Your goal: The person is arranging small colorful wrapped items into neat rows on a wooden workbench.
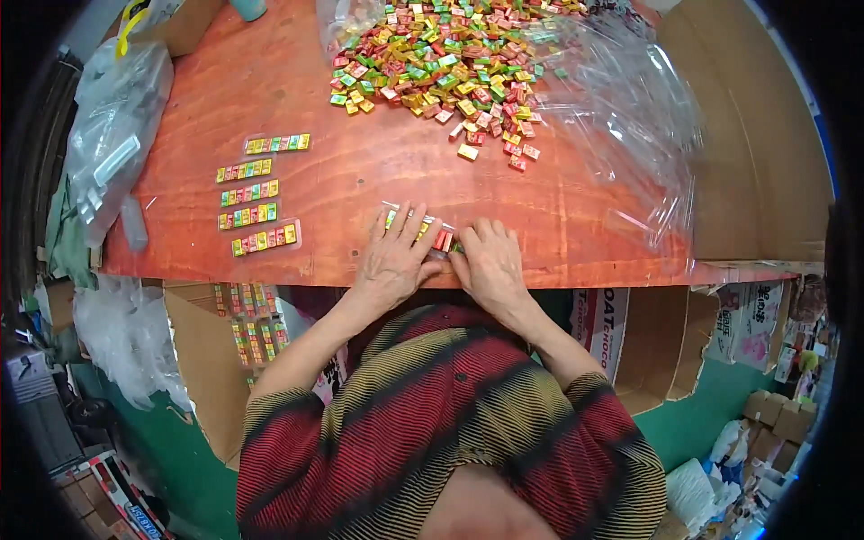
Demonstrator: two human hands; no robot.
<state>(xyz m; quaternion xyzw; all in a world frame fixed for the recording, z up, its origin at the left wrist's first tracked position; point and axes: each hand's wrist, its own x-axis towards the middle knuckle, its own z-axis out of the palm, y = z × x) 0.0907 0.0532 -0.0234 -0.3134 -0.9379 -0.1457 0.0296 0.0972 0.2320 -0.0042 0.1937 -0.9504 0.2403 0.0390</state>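
Note:
Near the table's front edge lies a clear plastic tray (386,207) with a row of small coloured boxes (441,240) in it. My left hand (394,252) lies over the tray's left part, fingers spread across it and thumb along its near side. At the tray's right end, my right hand (491,263) has its fingers curled together, with a small green-yellow box (456,247) by the thumb and index finger. Both hands partly hide the tray. To the left, several filled trays (249,193) are laid out in a column, each with a row of red, yellow and green boxes.
A large heap of loose small boxes (441,67) covers the far middle. Empty clear trays (621,99) pile up on the right beside a cardboard box (747,135). A plastic bag (117,135) hangs at the left edge. Below the table, an open carton (211,360) contains more filled trays.

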